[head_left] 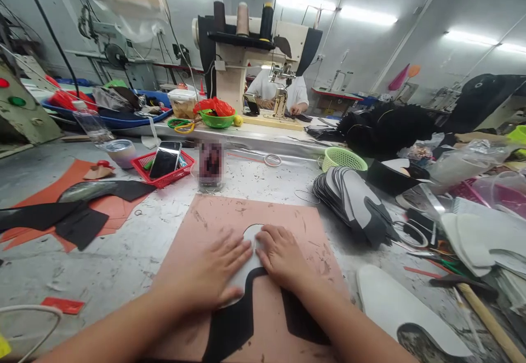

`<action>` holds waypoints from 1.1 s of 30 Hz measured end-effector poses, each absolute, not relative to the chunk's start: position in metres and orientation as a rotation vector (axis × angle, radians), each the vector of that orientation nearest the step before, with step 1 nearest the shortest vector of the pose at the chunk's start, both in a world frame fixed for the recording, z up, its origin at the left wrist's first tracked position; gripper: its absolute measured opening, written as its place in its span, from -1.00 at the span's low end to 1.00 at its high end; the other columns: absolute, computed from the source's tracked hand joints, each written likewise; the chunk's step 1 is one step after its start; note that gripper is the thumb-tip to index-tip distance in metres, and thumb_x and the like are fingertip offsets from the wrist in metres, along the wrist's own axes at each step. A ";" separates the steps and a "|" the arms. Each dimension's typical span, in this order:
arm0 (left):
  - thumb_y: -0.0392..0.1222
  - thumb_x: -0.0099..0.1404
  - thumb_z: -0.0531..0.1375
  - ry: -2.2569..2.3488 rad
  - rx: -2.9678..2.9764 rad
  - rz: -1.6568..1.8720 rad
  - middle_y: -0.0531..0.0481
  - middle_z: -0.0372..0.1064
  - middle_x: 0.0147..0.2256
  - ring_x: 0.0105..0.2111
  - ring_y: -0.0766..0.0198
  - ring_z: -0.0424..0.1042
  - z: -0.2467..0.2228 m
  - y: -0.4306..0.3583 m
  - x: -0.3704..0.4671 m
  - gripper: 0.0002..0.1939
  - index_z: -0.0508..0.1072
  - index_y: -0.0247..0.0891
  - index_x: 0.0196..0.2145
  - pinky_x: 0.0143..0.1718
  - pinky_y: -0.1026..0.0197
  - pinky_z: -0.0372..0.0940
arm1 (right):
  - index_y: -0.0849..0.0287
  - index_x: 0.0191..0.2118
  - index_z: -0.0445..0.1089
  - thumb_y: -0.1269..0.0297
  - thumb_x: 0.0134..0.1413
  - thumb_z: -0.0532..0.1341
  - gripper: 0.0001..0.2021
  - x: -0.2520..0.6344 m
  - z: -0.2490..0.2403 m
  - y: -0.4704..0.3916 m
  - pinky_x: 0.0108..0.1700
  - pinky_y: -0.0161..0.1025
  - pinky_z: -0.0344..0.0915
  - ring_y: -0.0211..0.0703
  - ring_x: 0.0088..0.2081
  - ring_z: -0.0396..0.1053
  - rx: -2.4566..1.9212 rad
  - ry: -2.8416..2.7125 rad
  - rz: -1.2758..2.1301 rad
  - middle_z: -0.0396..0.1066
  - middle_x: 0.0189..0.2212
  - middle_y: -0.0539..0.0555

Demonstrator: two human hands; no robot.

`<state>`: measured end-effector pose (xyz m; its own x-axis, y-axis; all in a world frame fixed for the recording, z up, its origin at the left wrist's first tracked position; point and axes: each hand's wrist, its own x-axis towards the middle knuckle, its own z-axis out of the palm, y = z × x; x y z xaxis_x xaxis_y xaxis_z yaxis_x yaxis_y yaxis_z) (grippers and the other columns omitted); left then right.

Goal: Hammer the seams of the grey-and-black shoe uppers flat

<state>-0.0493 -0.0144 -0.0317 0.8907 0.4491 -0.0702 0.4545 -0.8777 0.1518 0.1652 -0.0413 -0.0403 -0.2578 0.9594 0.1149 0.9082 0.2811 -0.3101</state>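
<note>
two hands on my feed, lower centre of frame. left hand: flat, fingers spread, palm down on white-and-black piece. right hand: half-open, fingers bent, laid on same piece; whether gripping, i cannot tell. piece: on pink mat, centre bottom. one stack of similar pieces: right of mat.

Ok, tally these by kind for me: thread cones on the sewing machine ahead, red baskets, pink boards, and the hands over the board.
Thread cones: 3
Red basket: 1
Pink board: 1
Left hand and right hand: 2
Total: 7
</note>
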 end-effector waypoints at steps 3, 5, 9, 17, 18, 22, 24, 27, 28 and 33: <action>0.15 0.28 0.03 0.627 2.900 -0.103 -0.21 -0.20 0.25 0.24 0.01 -0.11 -0.024 -0.047 -0.060 -0.25 -0.17 -0.22 0.27 0.18 -0.04 0.02 | 0.12 0.14 0.21 0.19 0.19 0.05 -0.59 0.164 -0.046 -0.041 0.15 0.04 0.03 0.01 0.14 0.12 -1.661 -2.356 0.221 0.17 0.16 0.18; 0.21 0.22 0.07 0.597 2.907 -0.127 -0.26 -0.19 0.24 0.22 -0.03 -0.06 -0.022 -0.070 -0.067 -0.14 -0.19 -0.27 0.27 0.13 -0.01 0.13 | 0.13 0.24 0.05 0.08 0.22 -0.02 -0.49 0.165 -0.047 -0.040 0.21 0.11 -0.14 0.02 0.23 -0.02 -1.638 -2.459 0.265 0.01 0.24 0.20; 0.07 0.15 0.20 0.615 3.022 -0.028 -0.27 -0.03 0.20 0.17 0.03 0.12 -0.030 -0.109 -0.081 -0.13 -0.09 -0.35 0.26 0.07 0.11 0.22 | 0.26 0.29 -0.10 -0.25 0.06 -0.02 -0.17 0.170 -0.043 -0.036 0.23 0.21 -0.36 0.18 0.28 -0.22 -1.701 -2.568 0.313 -0.18 0.28 0.32; -0.21 0.26 0.08 0.795 3.152 0.581 0.06 0.32 0.06 0.03 0.28 0.30 -0.057 -0.144 -0.090 -0.61 0.33 -0.21 0.05 0.12 0.29 0.14 | 0.27 0.10 0.25 0.00 0.09 0.14 -0.45 0.146 -0.036 -0.067 0.14 0.13 -0.04 0.20 0.14 0.09 -1.688 -2.434 0.118 0.16 0.13 0.36; -0.20 0.28 0.05 0.864 3.111 0.657 0.08 0.35 0.04 0.02 0.28 0.31 -0.060 -0.147 -0.088 -0.63 0.35 -0.19 0.04 0.13 0.27 0.12 | 0.21 -0.02 0.34 0.13 0.12 0.14 -0.64 0.137 -0.035 -0.075 0.07 0.00 0.09 0.07 0.04 0.21 -1.576 -2.462 0.164 0.29 0.03 0.28; -0.22 0.33 -0.03 0.950 3.056 0.757 0.03 0.42 -0.05 -0.02 0.25 0.33 -0.070 -0.154 -0.081 -0.65 0.38 -0.21 0.01 0.15 0.20 0.09 | 0.11 -0.37 0.37 0.37 0.05 0.18 -0.96 0.103 -0.025 -0.100 -0.27 -0.32 0.22 -0.23 -0.31 0.31 -1.475 -2.445 0.477 0.38 -0.36 -0.01; -0.25 0.32 -0.03 0.932 3.085 0.728 0.00 0.43 -0.08 -0.04 0.24 0.34 -0.070 -0.154 -0.081 -0.66 0.39 -0.23 -0.01 0.12 0.20 0.12 | 0.12 -0.40 0.36 0.42 0.01 0.21 -0.95 0.095 -0.019 -0.102 -0.29 -0.36 0.20 -0.26 -0.32 0.31 -1.521 -2.416 0.610 0.35 -0.38 -0.03; -0.31 0.30 -0.02 0.906 3.114 0.674 -0.01 0.43 -0.09 -0.05 0.24 0.35 -0.066 -0.153 -0.081 -0.65 0.39 -0.23 -0.01 0.08 0.22 0.16 | 0.13 -0.45 0.37 0.45 -0.01 0.23 -0.91 0.092 -0.011 -0.100 -0.29 -0.36 0.18 -0.27 -0.31 0.30 -1.532 -2.414 0.762 0.33 -0.40 -0.04; -0.32 0.29 -0.02 0.907 3.115 0.669 -0.01 0.43 -0.09 -0.04 0.24 0.34 -0.065 -0.153 -0.081 -0.64 0.38 -0.23 0.00 0.08 0.21 0.16 | 0.13 -0.46 0.37 0.45 -0.01 0.23 -0.91 0.093 -0.009 -0.099 -0.29 -0.36 0.17 -0.27 -0.31 0.29 -1.538 -2.410 0.790 0.33 -0.40 -0.04; -0.33 0.31 -0.07 0.923 3.096 0.706 -0.01 0.41 -0.05 0.01 0.21 0.30 -0.074 -0.156 -0.082 -0.61 0.37 -0.22 0.02 0.09 0.18 0.14 | 0.15 -0.51 0.35 0.46 -0.06 0.22 -0.90 0.091 -0.008 -0.097 -0.30 -0.35 0.15 -0.25 -0.32 0.28 -1.607 -2.366 0.817 0.32 -0.41 -0.02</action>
